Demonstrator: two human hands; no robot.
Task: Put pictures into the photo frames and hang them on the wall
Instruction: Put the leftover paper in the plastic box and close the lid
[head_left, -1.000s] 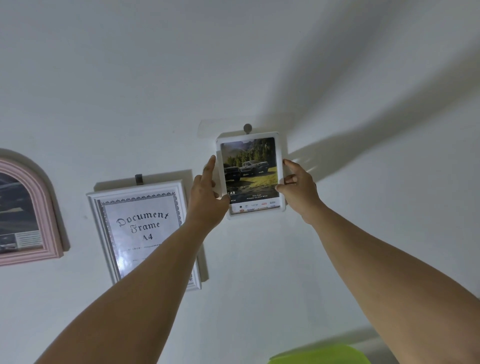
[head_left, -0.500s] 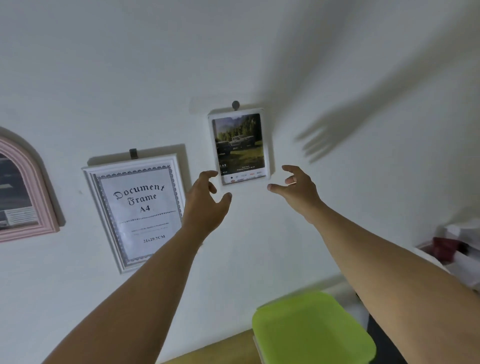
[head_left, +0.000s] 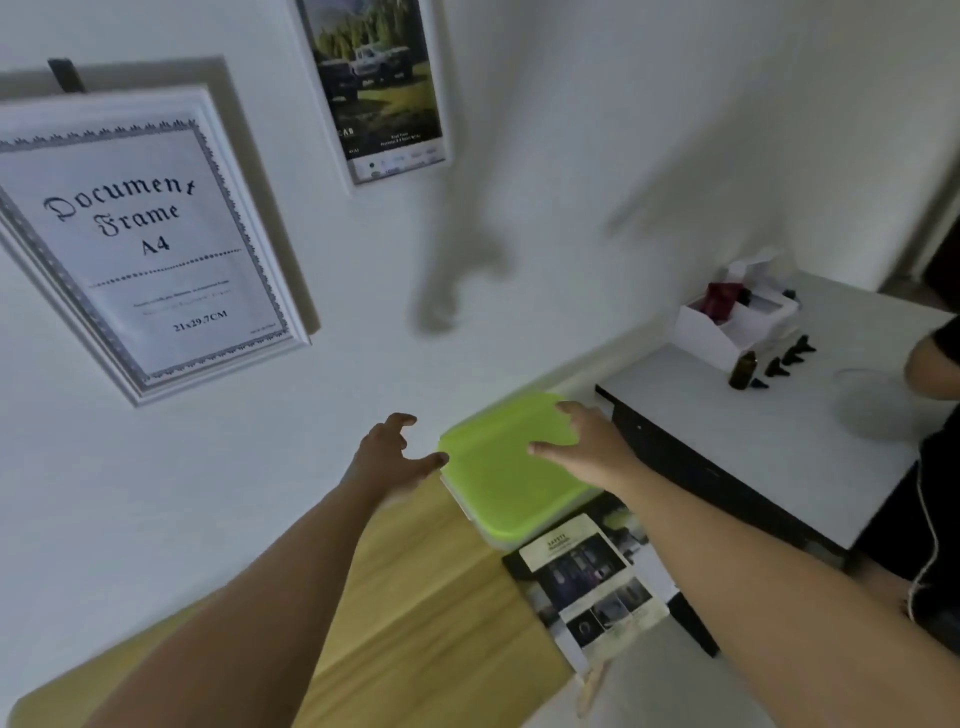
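Both your grips are empty. The left grip (head_left: 397, 457) hangs with its fingers loosely spread just beside the left edge of the green box (head_left: 498, 488). The right grip (head_left: 592, 452) is spread wide over the box's lid; whether it touches the lid cannot be told. The truck frame (head_left: 382, 88) hangs on the wall (head_left: 571, 156) to the right of the A4 frame (head_left: 145, 239), so that one looks done. The coming move likely turns on the prints (head_left: 587, 577). They lie flat on the desk (head_left: 415, 597) on your side of the box, beside the inner edge of your right forearm. Their long axis runs from the box back toward you and a little to your right. Your right grip is the nearer, and it would have to draw back and down rather than reach forward. Blur hides how many sheets lie there.
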